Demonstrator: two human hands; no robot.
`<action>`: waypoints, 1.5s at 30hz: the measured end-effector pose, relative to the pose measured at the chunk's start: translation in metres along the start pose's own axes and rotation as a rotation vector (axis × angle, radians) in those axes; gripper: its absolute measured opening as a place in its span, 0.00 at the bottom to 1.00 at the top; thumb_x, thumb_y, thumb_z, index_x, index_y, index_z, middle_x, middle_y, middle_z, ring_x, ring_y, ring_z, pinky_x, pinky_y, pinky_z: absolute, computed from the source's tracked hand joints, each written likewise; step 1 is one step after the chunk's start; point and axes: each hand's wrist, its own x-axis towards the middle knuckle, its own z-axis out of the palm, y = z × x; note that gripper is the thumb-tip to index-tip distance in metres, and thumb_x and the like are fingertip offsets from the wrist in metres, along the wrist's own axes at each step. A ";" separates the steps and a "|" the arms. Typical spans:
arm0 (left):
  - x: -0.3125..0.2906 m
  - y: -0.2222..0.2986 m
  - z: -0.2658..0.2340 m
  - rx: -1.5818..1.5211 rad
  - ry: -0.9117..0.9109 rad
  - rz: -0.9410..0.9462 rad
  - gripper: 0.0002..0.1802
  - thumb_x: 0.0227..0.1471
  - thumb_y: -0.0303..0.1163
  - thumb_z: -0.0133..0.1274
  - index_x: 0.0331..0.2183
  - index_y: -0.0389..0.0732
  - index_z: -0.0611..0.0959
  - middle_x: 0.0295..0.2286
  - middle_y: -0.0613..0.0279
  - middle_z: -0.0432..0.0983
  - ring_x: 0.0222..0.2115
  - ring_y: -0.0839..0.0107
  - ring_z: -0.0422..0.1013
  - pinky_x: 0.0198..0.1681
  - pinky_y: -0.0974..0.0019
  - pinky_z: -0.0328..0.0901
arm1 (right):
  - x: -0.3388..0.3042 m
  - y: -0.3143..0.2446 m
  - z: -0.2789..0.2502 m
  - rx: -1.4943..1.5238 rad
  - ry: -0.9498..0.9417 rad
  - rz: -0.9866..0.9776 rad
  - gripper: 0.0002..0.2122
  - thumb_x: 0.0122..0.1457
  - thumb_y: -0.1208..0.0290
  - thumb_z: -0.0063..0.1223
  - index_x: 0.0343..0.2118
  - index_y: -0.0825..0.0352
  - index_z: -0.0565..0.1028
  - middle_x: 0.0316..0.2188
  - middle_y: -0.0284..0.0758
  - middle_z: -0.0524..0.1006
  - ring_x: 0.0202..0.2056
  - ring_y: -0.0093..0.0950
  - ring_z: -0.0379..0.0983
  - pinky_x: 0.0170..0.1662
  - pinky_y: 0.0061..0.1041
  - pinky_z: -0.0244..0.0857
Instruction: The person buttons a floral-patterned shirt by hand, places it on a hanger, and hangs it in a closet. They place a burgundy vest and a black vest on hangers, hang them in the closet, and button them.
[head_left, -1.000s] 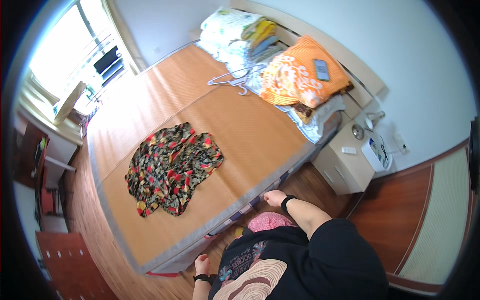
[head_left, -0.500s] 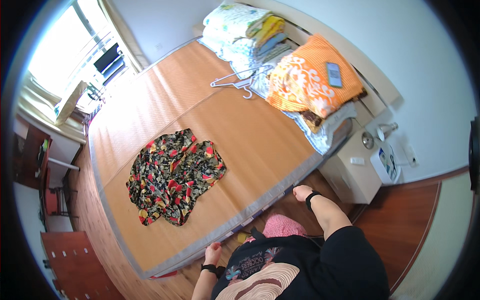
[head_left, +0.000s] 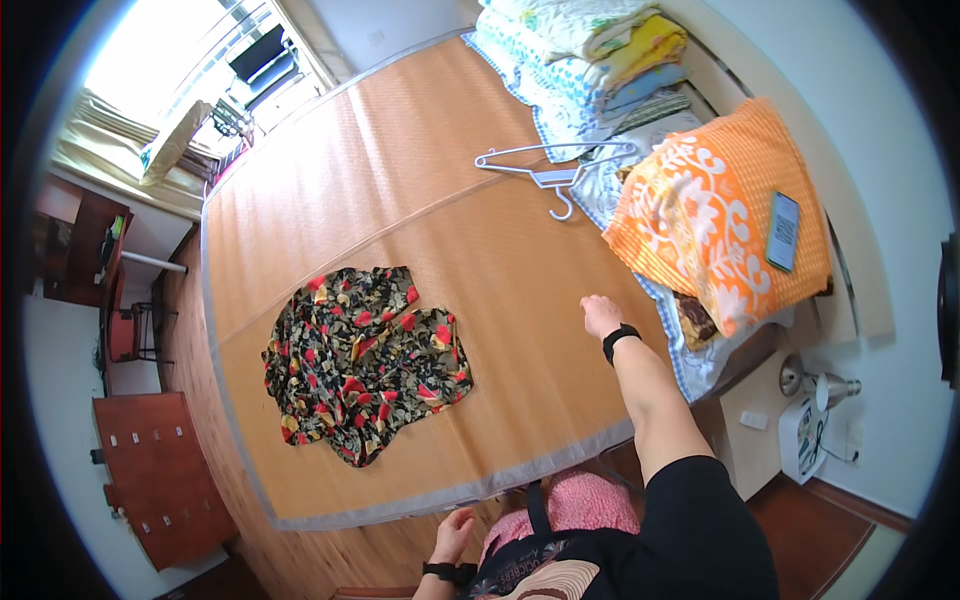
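Observation:
Over the bed, my right hand (head_left: pixel 602 316) reaches forward with its fingers loosely bent and nothing in them. It is nearest to a pale plastic clothes hanger (head_left: pixel 556 177), which lies on the bed mat (head_left: pixel 520 400) with its hook toward me. The hand does not touch it. My left hand (head_left: pixel 455 533) hangs low by the bed's near edge, empty, its fingers slightly curled. A floral shirt (head_left: pixel 368 355) in black, red and yellow lies spread out on the mat, left of my right hand.
A phone (head_left: pixel 783 232) rests on an orange patterned pillow (head_left: pixel 720 200) at the right. Folded quilts (head_left: pixel 580 50) are stacked farther back against the headboard. A bedside cabinet (head_left: pixel 752 440) with a lamp (head_left: pixel 835 390) stands at the lower right. Wooden furniture (head_left: pixel 165 475) lines the left.
I have leaned in toward the bed, so the view has shifted. My right hand has moved from beside the bed's edge out over the mat, closer to the hanger. The shirt and hanger lie as before.

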 end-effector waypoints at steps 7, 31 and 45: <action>0.003 -0.008 -0.013 0.148 0.064 -0.130 0.15 0.47 0.26 0.50 0.40 0.33 0.76 0.32 0.59 0.76 0.34 0.73 0.71 0.40 0.73 0.65 | 0.085 -0.005 -0.010 -0.050 -0.049 -0.001 0.16 0.49 0.80 0.42 0.43 0.62 0.68 0.45 0.36 0.67 0.47 0.37 0.64 0.48 0.34 0.63; -0.020 -0.028 0.013 0.188 0.135 -0.148 0.16 0.48 0.28 0.50 0.41 0.35 0.76 0.39 0.51 0.73 0.41 0.62 0.69 0.45 0.65 0.63 | 0.201 -0.006 0.008 -0.204 0.137 0.060 0.24 0.48 0.76 0.47 0.51 0.64 0.63 0.43 0.33 0.68 0.48 0.33 0.60 0.51 0.33 0.55; 0.008 0.001 0.007 0.085 0.135 -0.253 0.15 0.49 0.27 0.50 0.41 0.35 0.75 0.34 0.57 0.75 0.37 0.71 0.71 0.41 0.71 0.65 | 0.065 -0.090 0.062 0.291 0.351 -0.507 0.12 0.44 0.81 0.45 0.34 0.65 0.70 0.31 0.37 0.69 0.33 0.37 0.63 0.41 0.35 0.57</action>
